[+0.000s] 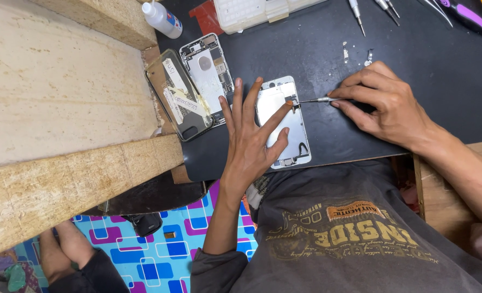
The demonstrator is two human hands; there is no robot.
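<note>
Opened phone shell on dark mat, screwdriver at its upper right edge.

The white phone housing (282,122) lay flat near the front edge of the black work mat (393,49). The left hand (250,135) pressed it down, fingers spread, index tip beside the screw site. The right hand (384,103) pinched a slim screwdriver (314,100) between thumb and fingertips, tip touching the housing. Judged best done with the driver kept in line with the screw and steady downward pressure. A second opened phone (208,73), a clear case (177,95) and a small bottle (162,19) sat beyond.
</note>
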